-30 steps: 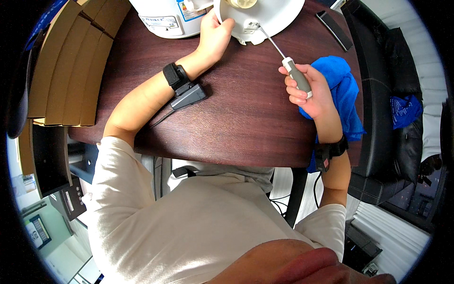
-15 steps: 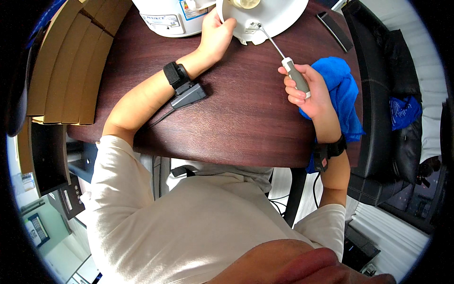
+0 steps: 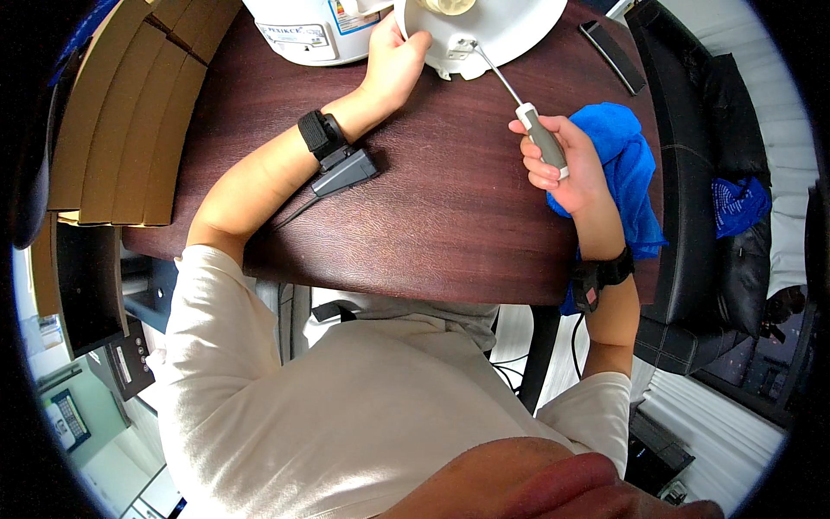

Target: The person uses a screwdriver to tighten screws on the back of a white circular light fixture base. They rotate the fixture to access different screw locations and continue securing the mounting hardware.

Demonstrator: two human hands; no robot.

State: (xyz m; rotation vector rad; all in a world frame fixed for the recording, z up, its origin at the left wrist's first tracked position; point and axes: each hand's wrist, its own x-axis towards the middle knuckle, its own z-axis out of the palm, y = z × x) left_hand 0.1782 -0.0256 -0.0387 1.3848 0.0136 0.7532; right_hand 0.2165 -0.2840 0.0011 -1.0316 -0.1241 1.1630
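At the top of the view a white curved cover (image 3: 526, 33) is partly cut off by the picture's edge; it looks like an appliance lid. My left hand (image 3: 395, 67) is closed on its left rim, thumb on the near side. In my right hand (image 3: 577, 169) is a screwdriver (image 3: 545, 143) with a grey and white handle, fingers wrapped round it. The shaft slants up and left, its tip at a small white fitting (image 3: 461, 48) on the cover's lower part. Whether the tip sits in a screw is too small to tell. Behind my left hand stands a white rounded appliance (image 3: 275, 17).
A blue cloth (image 3: 616, 143) lies under and beside my right wrist at the table's right edge. A dark phone (image 3: 612, 57) rests farther back. Cardboard boxes (image 3: 130, 130) line the left side of the brown table (image 3: 415, 216). A black sofa (image 3: 692, 173) stands at right.
The cover and the appliance appear very slightly higher in the picture. Both hands keep their holds, and the screwdriver tip stays at the fitting.
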